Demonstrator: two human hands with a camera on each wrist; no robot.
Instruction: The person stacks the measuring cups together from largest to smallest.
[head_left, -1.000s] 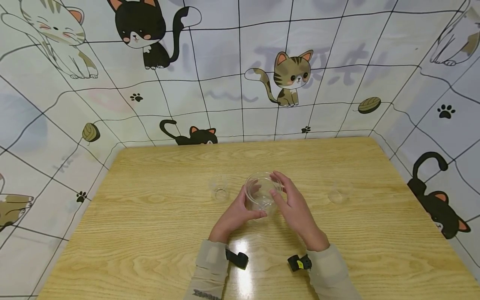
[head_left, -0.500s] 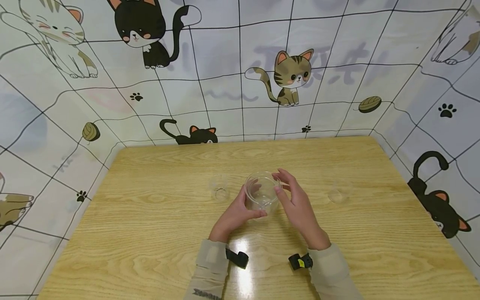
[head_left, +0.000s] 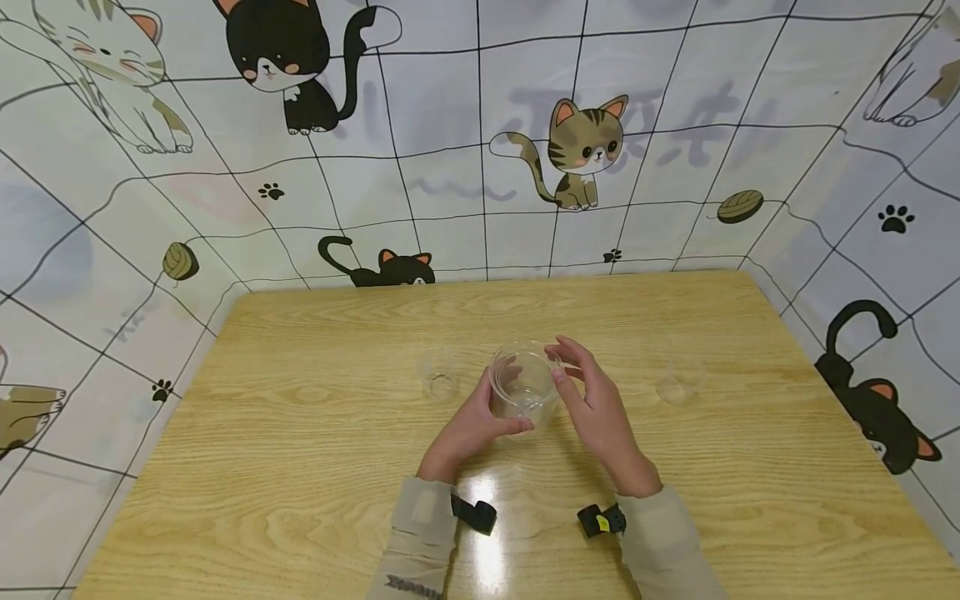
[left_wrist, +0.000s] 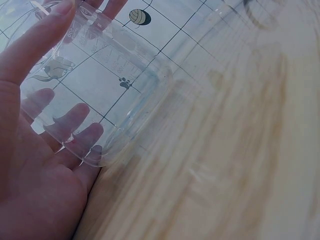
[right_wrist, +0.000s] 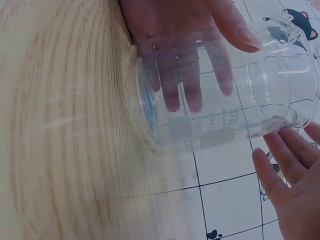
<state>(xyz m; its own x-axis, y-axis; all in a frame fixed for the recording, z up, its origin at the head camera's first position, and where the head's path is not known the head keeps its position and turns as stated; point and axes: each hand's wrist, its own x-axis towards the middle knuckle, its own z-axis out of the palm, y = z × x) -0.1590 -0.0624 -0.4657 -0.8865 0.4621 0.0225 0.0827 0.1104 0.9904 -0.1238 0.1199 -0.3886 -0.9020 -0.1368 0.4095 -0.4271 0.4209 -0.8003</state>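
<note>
A clear glass beaker [head_left: 525, 387] with printed markings stands upright near the middle of the table, its base at the tabletop. My left hand [head_left: 474, 425] grips it round the left side, thumb in front, and the fingers show through the glass [right_wrist: 185, 95]. Beside the right of the rim is my right hand [head_left: 596, 408], fingers loosely bent and fingertips [right_wrist: 272, 140] at or very near the glass; contact is unclear. Near the rim a second glass ring [right_wrist: 255, 90] is visible; whether it is a separate piece I cannot tell.
Left of the beaker stands a small clear glass vessel [head_left: 441, 383], and another faint one [head_left: 677, 387] is at the right. The wooden table [head_left: 300, 467] meets cat-printed cloth walls [head_left: 450, 167] at back and sides.
The right hand has shifted slightly right, its thumb and fingers drawing back from the beaker's rim. The left hand and the beaker look unmoved.
</note>
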